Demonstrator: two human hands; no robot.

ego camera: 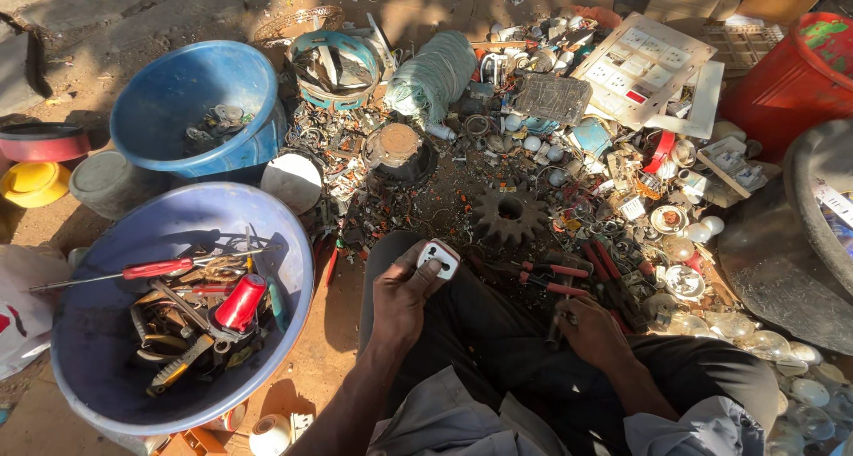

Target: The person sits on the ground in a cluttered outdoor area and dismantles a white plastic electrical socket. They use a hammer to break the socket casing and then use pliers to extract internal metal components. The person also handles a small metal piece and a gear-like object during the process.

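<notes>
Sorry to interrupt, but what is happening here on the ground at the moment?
A seated person holds a small white electrical socket up in the left hand. The right hand rests low by the red-handled pliers. Around them lie scrap parts, a dark gear and a basin of tools.

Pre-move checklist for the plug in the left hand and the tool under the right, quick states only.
1. Left hand grips the white plug: ok, thumb and fingers around it.
2. Plug face visible to camera: ok, turned upward.
3. Right hand holds a tool: cannot tell, the fingers hide what is under them.
4. Red-handled pliers within reach: ok, lying just ahead of the right hand.
5. Spare tools at hand: ok, red screwdriver lies in the large blue basin.
6. Plug pins intact: cannot tell.
</notes>
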